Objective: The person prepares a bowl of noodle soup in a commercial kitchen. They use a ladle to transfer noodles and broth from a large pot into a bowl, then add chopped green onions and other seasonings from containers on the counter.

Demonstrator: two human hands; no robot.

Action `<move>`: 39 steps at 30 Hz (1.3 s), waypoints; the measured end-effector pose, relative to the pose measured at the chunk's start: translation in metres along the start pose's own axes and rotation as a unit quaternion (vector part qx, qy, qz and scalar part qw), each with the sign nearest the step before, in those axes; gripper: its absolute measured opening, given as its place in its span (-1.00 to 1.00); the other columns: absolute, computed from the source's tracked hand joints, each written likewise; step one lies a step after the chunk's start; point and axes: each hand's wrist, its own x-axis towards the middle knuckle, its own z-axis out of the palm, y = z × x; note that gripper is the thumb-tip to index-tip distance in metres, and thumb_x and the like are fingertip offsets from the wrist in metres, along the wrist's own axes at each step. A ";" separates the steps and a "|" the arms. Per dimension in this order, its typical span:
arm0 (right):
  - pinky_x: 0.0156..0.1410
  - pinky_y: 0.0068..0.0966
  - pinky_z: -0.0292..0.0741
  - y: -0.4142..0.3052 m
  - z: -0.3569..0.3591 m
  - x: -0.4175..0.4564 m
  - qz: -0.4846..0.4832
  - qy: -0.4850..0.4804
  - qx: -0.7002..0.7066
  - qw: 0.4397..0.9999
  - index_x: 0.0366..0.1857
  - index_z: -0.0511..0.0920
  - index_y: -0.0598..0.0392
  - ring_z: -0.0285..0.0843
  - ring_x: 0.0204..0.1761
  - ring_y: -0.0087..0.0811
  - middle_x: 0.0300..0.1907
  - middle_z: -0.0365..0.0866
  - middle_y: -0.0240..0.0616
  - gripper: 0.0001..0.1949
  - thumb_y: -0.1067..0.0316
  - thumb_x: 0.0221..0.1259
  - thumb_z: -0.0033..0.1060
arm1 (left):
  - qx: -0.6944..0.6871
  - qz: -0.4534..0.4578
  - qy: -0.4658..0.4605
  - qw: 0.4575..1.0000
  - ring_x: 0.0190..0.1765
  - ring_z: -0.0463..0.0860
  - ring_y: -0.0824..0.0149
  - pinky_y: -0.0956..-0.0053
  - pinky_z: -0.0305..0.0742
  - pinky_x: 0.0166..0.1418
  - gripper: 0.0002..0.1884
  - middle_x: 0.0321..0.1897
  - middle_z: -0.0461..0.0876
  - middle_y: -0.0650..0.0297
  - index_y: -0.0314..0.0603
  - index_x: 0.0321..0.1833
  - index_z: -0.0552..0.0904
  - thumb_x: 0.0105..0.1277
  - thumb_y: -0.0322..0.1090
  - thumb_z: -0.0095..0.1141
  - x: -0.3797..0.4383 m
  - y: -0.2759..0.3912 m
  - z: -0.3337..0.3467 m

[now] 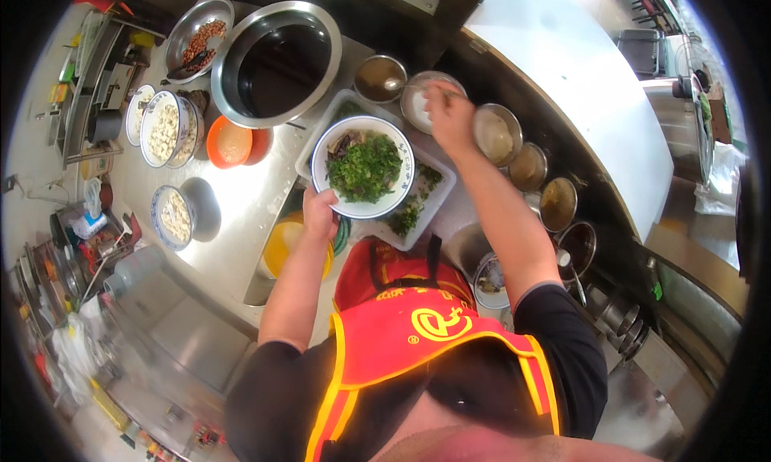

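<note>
My left hand (319, 214) grips the near left rim of a white bowl with a blue edge (373, 210). A heap of chopped green herbs (367, 168) fills the bowl, with darker pieces at its upper left. Held by my right hand (449, 116) is a small metal spoon (394, 85). Its tip is between a steel pot of brownish contents (371, 79) and a steel bowl of white contents (417, 108); I cannot tell whether it touches either. Beneath the white bowl, partly hidden, lies a translucent tray of chopped greens (444, 204).
A large steel basin of dark liquid (286, 70) and a steel bowl of peanuts (208, 40) stand far left. Bowls of pale cubes (161, 128) and an orange bowl (229, 141) sit nearer. Several seasoning pots (557, 204) line the right edge. A yellow container (289, 245) is below my left hand.
</note>
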 end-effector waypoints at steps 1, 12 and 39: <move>-0.11 -0.34 0.67 0.006 0.025 0.014 -0.046 0.004 -0.075 0.996 -0.07 0.76 0.10 0.82 -0.25 -0.25 -0.27 0.82 -0.13 -0.83 0.30 0.53 0.22 | -0.015 0.001 0.011 1.000 -0.02 0.80 0.01 0.18 0.76 0.16 -0.33 0.01 0.74 -0.04 -0.58 0.28 0.54 -0.04 -0.57 -0.06 0.003 0.002 -0.001; -0.03 -0.12 0.70 0.016 0.049 0.026 -0.204 -0.094 -0.272 0.936 -0.17 0.74 0.06 0.76 -0.15 0.03 -0.20 0.78 -0.08 -0.87 0.43 0.37 0.18 | -0.067 0.009 0.052 0.996 -0.02 0.75 0.09 0.26 0.68 0.08 -0.34 -0.01 0.72 0.03 -0.55 0.27 0.54 -0.05 -0.63 -0.08 0.001 0.025 -0.004; -0.05 -0.36 0.73 0.006 0.064 0.052 0.096 -0.117 -0.117 0.981 -0.14 0.76 0.28 0.90 -0.26 -0.26 -0.38 0.85 -0.08 -0.74 0.30 0.53 0.16 | -0.072 -0.015 0.070 0.995 0.16 0.73 -0.02 0.17 0.68 0.27 -0.22 0.16 0.66 -0.07 -0.56 0.43 0.42 -0.03 -0.60 -0.08 0.004 0.022 0.002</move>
